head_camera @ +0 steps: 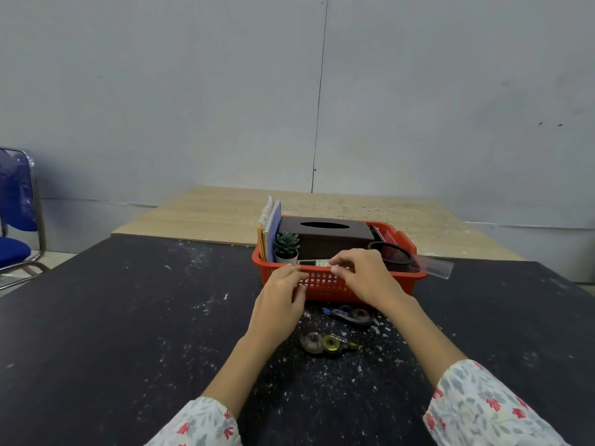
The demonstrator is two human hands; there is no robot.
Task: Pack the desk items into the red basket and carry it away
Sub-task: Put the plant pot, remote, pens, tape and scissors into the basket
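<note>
The red basket [325, 286] stands on the dark table and holds upright spiral notebooks [269, 228], a small potted succulent [286, 246], a brown tissue box [325, 235], a black mesh cup [394, 254] and a clear ruler [433, 265] sticking out over its right rim. Both hands meet at the basket's near rim. My right hand [367, 278] pinches a small flat item [314, 263], maybe a calculator, over the rim. My left hand [280, 300] touches that item's left end with its fingertips. Two correction tape dispensers lie on the table in front: a blue one [349, 314] and a yellow one [325, 342].
The dark table [128, 317] is speckled with white flecks. Behind it a light wooden tabletop [219, 214] runs to the grey wall. A blue chair [16, 220] stands at the far left.
</note>
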